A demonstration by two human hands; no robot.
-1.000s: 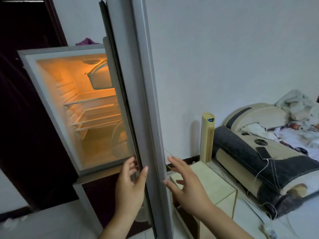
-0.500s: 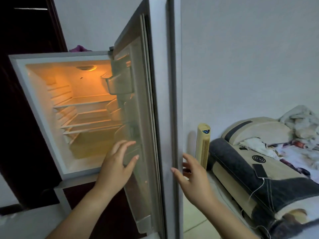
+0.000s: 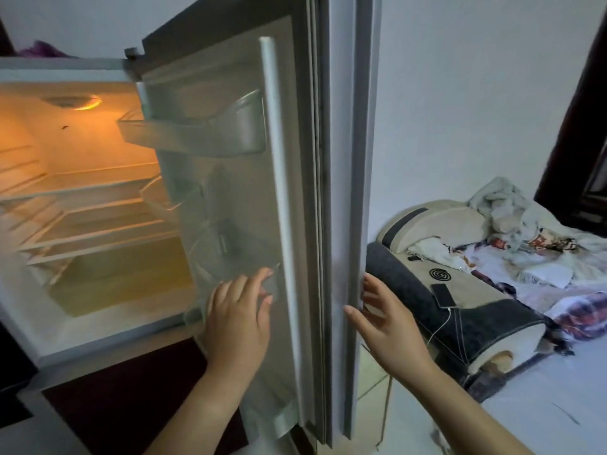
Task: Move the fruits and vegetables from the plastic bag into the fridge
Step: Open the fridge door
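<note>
The fridge stands open at the left, lit orange inside, with bare wire shelves and a pale drawer at the bottom. Its door is swung wide toward me, edge on. My left hand lies flat with straight fingers against the door's inner liner, beside a clear door bin higher up. My right hand is open with spread fingers at the door's outer face. No plastic bag, fruit or vegetable is in view.
A bed with a rolled grey and beige mattress pad and crumpled bedding lies at the right. The fridge's dark lower compartment door is shut. A dark wooden frame rises at the far right.
The fridge door has swung wider open. My left hand moved from the door's edge onto its inner liner, and my right hand stays at the outer face. The view shifted closer and right.
</note>
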